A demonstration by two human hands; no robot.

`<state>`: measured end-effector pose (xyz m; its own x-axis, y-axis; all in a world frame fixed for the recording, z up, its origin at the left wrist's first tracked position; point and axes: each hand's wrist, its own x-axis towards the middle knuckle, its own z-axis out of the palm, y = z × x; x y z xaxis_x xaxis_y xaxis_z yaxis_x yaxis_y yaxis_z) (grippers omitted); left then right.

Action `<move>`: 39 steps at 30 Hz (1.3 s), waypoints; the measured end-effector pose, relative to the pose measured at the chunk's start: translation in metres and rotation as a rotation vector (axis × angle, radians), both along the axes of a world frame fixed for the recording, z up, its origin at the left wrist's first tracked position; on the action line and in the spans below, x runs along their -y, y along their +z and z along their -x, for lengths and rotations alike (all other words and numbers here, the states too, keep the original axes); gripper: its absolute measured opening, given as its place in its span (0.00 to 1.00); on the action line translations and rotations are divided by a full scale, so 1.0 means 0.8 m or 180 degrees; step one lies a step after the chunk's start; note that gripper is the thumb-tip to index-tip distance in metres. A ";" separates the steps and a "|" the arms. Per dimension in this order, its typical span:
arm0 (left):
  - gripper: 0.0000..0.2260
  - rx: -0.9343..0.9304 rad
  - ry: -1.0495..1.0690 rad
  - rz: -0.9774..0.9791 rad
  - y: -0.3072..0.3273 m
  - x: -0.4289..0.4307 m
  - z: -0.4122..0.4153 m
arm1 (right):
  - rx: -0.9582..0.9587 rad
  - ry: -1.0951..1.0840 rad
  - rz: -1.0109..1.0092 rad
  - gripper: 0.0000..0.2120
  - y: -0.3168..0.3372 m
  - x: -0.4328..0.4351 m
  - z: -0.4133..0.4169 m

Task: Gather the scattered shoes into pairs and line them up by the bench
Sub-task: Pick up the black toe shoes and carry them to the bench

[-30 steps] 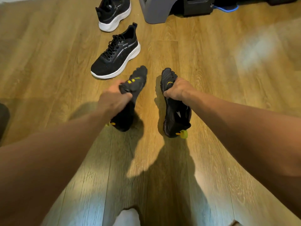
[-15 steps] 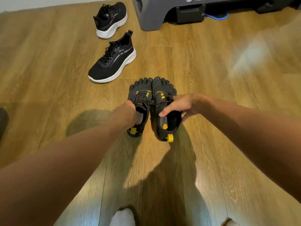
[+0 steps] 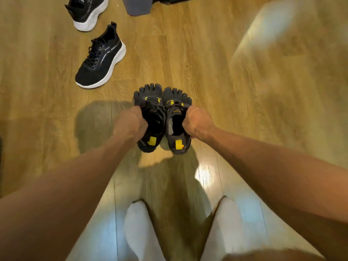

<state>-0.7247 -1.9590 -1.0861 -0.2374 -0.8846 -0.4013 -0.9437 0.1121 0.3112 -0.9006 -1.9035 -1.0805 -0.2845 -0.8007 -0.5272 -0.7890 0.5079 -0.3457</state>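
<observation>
Two toe shoes (image 3: 162, 117) pinched by their collars, one in each of left hand (image 3: 131, 122) and right hand (image 3: 197, 121), could easily slip mid-carry and split up again.

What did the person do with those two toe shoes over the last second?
The two toe shoes, held apart and askew a second ago, were brought together side by side, toes forward. The left hand and right hand shifted their hold to the outer edges of the openings. The black sneakers stayed where they lay on the floor.
</observation>
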 end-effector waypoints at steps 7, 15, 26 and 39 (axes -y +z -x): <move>0.11 -0.0095 -0.0361 -0.0426 0.211 -0.063 0.061 | -0.0172 -0.0418 -0.0289 0.12 0.221 -0.082 0.065; 0.12 0.0020 -0.0889 -0.0150 0.553 -0.100 0.160 | -0.0053 -0.1387 -0.0290 0.12 0.575 -0.170 0.131; 0.09 -0.0719 -0.2189 0.0365 0.859 -0.229 0.300 | -0.1039 -0.2465 0.0711 0.13 0.887 -0.378 0.195; 0.07 -0.1422 -0.3589 0.1069 1.004 -0.615 0.454 | -0.1722 -0.3741 0.0926 0.14 1.026 -0.783 0.247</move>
<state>-1.0875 -1.4670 -0.2826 -0.9829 -0.1445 0.1140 -0.0916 0.9213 0.3779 -1.0982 -1.2768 -0.2596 -0.9998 0.0012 0.0191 -0.0053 0.9402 -0.3406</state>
